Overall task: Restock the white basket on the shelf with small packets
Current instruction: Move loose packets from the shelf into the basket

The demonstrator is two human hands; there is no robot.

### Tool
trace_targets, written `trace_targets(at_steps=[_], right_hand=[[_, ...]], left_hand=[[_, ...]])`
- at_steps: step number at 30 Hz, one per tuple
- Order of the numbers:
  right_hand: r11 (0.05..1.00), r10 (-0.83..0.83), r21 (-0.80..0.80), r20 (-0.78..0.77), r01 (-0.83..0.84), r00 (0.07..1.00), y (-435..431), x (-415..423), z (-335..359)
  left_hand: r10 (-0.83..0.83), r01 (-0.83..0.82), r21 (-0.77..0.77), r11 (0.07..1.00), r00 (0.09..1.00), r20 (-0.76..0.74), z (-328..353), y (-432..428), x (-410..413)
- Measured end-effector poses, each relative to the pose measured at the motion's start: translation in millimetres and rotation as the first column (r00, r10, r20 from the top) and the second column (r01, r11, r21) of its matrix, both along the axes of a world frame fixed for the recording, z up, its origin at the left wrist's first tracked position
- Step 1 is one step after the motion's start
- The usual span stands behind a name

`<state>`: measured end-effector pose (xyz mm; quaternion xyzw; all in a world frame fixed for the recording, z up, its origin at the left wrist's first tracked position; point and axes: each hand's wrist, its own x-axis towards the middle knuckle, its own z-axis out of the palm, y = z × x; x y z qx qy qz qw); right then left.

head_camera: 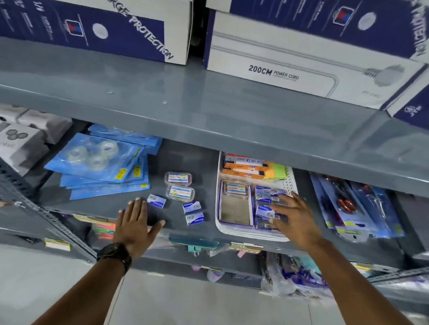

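The white basket (250, 233) stands on the grey shelf at centre right, holding cardboard trays with small blue packets (266, 193) and orange boxes at its back. My right hand (296, 220) hovers over the basket's right tray, fingers spread, holding nothing I can see. My left hand (134, 226) lies flat on the shelf front, fingers apart, wearing a dark watch. Just beyond its fingertips lies one small blue packet (156, 201); two more (194, 212) lie between my hands. Two clear oval packets (179, 185) sit behind them.
A stack of blue tape packs (100, 168) lies at the left of the shelf. Blue carded scissors (356, 208) lie right of the basket. Large surge-protector boxes (278, 53) fill the shelf above. More goods hang below the shelf edge (195, 246).
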<state>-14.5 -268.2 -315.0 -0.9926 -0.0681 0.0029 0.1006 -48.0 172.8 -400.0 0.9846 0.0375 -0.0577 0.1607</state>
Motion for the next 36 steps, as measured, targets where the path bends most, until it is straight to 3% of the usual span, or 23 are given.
trace_targets(at_steps=[4,12,19,22,24,28,31,36], right_hand=[[0.984,0.011,-0.177,-0.135,-0.036,0.991,-10,4,-2],[0.977,-0.018,-0.214,-0.15,-0.015,0.988,1,13,-8],[0.997,-0.025,0.076,0.05,0.021,0.998,34,14,-11],[0.976,0.077,0.188,0.16,-0.107,0.984,78,16,-4],[0.955,0.194,0.179,0.236,-0.238,0.952,113,19,2],[0.926,0.313,0.189,0.103,-0.327,0.944,181,25,3],[0.896,0.425,0.123,0.047,-0.427,0.904,222,33,-4],[0.879,0.468,-0.055,-0.089,-0.474,0.879,274,46,-16]], left_hand=[[-0.027,0.028,0.056,0.998,1.0,-0.011,-9,3,0],[-0.014,0.013,0.085,0.996,1.0,0.002,-14,2,1],[0.0,0.0,0.097,0.995,1.0,-0.001,-12,0,1],[0.01,-0.007,0.107,0.994,1.0,-0.03,-10,-2,2],[0.011,-0.005,0.116,0.993,0.999,-0.049,-9,-2,2],[0.01,-0.004,0.105,0.994,0.999,-0.052,-11,0,3],[0.011,-0.004,0.097,0.995,0.997,-0.073,-12,1,4],[0.011,-0.007,0.08,0.997,0.999,-0.049,-16,2,4]])
